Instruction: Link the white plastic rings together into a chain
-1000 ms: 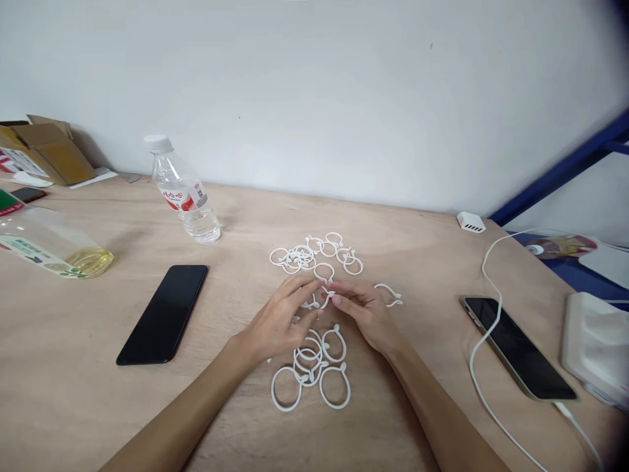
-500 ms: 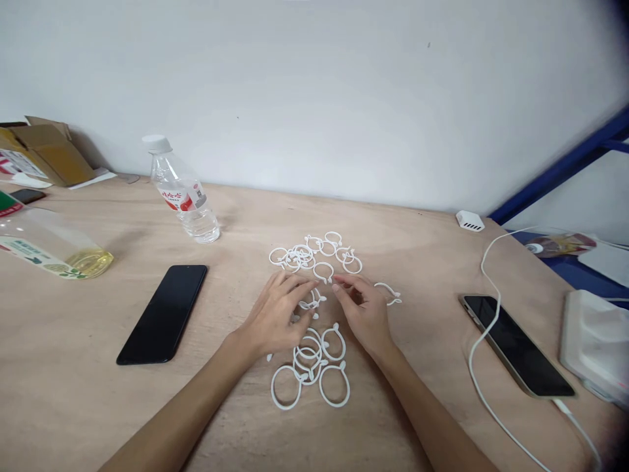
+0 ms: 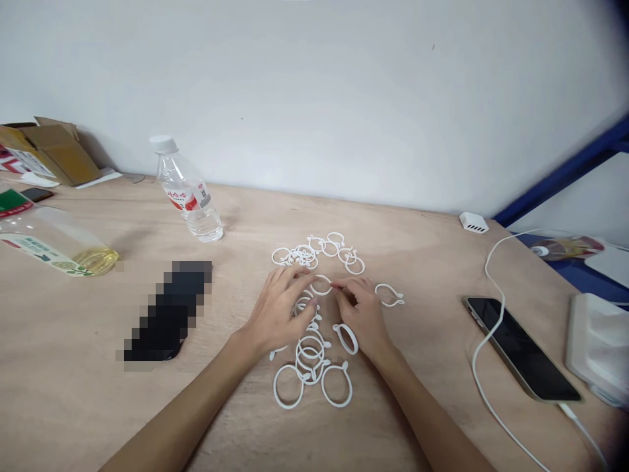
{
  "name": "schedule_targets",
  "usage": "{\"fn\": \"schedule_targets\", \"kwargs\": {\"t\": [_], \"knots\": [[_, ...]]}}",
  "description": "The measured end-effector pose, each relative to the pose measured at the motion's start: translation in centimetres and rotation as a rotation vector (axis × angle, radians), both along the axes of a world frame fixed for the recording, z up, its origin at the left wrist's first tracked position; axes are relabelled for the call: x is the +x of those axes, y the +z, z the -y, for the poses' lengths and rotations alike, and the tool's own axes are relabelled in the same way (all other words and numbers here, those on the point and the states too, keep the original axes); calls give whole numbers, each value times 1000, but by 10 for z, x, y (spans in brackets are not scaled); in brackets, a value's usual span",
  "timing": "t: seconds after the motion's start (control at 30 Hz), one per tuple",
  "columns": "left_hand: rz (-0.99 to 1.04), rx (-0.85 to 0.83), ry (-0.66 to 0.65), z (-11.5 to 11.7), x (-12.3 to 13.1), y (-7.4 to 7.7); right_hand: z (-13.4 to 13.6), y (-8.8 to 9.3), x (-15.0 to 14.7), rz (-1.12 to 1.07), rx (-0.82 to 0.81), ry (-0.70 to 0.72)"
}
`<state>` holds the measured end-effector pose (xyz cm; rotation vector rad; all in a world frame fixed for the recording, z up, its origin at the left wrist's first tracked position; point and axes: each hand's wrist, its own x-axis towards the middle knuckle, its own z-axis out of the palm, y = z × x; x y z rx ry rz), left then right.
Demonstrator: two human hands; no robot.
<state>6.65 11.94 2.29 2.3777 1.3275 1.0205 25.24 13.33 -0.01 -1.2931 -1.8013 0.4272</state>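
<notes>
Head view of two bare hands working among white rings with small end tabs on a pale wooden surface [image 3: 236, 413]. One white ring [image 3: 322, 294] lay between the hands, in front of the far cluster. The right hand [image 3: 361, 305] had its grip closed to a pinch, the thumb and forefinger together at that ring's right edge. The left hand [image 3: 282, 308] was arched palm down with its grip partly open, the thumb apart from the fingers and nothing visibly held; its fingertips were close to the ring's left edge, but contact could not be told. More rings were partly hidden beneath the left hand. A thicker-looking ring [image 3: 352, 337] stood out beside the right wrist, and a single outlying ring [image 3: 388, 304] lay to the right of the right hand. The near cluster [image 3: 310, 358] overlapped toward the wearer. To the left were a clear water bottle [image 3: 190, 196], upright, and a dark phone [image 3: 170, 314], obscured by coarse blocks; to the right, a white cable [image 3: 474, 360] crossed a second phone [image 3: 525, 351].
</notes>
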Motion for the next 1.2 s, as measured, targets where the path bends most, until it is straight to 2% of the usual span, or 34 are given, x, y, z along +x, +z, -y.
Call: {"fn": "schedule_targets", "kwargs": {"t": [0.1,0.2,0.3,0.43,0.57,0.93,1.03,1.1,1.13,1.2], "knots": [[-11,-12,28,-3,0,-4,4,6,0,-92,14,112],[-9,-73,-13,-5,-1,-7,8,9,-1,-150,44,165],[-6,-106,-72,-6,-2,-6,9,8,-1,-168,37,138],[-82,-56,-103,-5,-3,-1,7,6,0,-204,-59,92],[-99,-45,-114,-3,-3,-1,6,9,1,-239,-136,155],[-85,-67,-148,-3,-2,-1,7,10,2,-309,-147,173],[-118,-56,-123,-3,-2,0,4,19,14,-156,-50,112],[-129,-60,-106,-3,-2,0,-2,26,33,-17,46,4],[-133,-61,-100,-2,-2,1,-6,29,46,29,57,-69],[-149,-61,-95,-1,-1,2,-13,30,73,97,-22,-191]]}}
